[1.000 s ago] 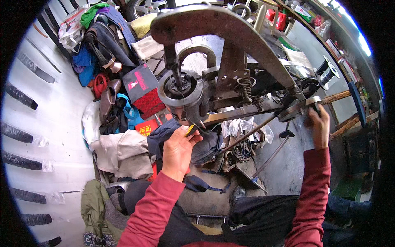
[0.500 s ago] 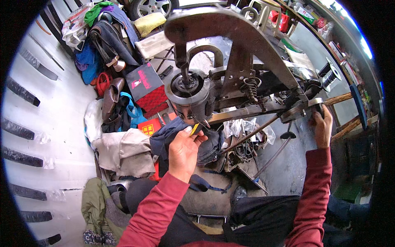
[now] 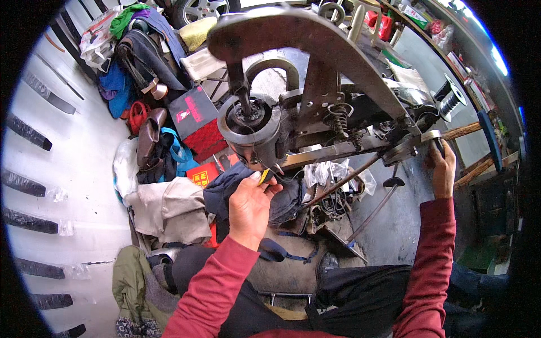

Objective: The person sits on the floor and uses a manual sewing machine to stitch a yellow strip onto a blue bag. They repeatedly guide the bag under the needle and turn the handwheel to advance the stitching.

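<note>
A dark metal hand-cranked cobbler's sewing machine (image 3: pixel 321 42) rises in front of me, its round head (image 3: pixel 251 121) at the left end. Just under that head, my left hand (image 3: pixel 249 211) is closed in a pinch on a small black-and-yellow strip (image 3: pixel 264 177). The fingers hide most of the strip, and its exact kind does not show. At the machine's right end, my right hand (image 3: pixel 443 172) is closed around the crank handle (image 3: pixel 438 143). Above that hand stands a spool of dark thread (image 3: pixel 449 99).
To the left are a red-and-black shoebox (image 3: pixel 197 121), brown shoes (image 3: pixel 151 138), a beige cloth (image 3: pixel 169 208) and piled bags. Beneath the machine, a slanting metal rod (image 3: pixel 344 180) passes clutter in clear plastic (image 3: pixel 360 180). Wooden bars (image 3: pixel 465 133) lie near my right hand.
The machine's head and upper arm sit slightly further left in view. My left hand keeps its pinch under the head; my right hand stays on the crank, nearly in the same place.
</note>
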{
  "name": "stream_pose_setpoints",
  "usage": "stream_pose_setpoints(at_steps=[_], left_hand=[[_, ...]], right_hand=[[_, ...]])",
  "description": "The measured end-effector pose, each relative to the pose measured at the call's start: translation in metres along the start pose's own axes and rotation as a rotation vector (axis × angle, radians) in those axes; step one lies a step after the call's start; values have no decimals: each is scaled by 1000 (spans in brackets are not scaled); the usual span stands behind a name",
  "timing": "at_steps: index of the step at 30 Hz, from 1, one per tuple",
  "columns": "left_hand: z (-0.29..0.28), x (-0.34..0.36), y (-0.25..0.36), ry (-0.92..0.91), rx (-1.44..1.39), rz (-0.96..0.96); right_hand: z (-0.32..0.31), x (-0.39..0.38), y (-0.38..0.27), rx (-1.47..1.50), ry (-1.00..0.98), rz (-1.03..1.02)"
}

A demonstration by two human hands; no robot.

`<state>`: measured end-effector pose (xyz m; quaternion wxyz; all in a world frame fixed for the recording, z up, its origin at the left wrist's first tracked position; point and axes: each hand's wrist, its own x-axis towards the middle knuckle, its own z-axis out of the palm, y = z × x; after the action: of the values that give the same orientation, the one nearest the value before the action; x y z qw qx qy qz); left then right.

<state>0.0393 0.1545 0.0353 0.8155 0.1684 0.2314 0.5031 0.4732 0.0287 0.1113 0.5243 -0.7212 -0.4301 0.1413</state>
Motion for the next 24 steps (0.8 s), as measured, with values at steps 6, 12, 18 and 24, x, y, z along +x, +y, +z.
stream_pose_setpoints(at_steps=[6, 12, 18, 24], left_hand=[[0, 1, 2, -38, -16, -7], [1, 0, 1, -22, 19, 0], [3, 4, 5, -31, 23, -23], [3, 3, 4, -12, 4, -25]], right_hand=[[31, -12, 86, -276, 19, 446], [67, -43, 10, 103, -356, 240], [-7, 6, 21, -205, 127, -43], [39, -22, 118, -374, -72, 207]])
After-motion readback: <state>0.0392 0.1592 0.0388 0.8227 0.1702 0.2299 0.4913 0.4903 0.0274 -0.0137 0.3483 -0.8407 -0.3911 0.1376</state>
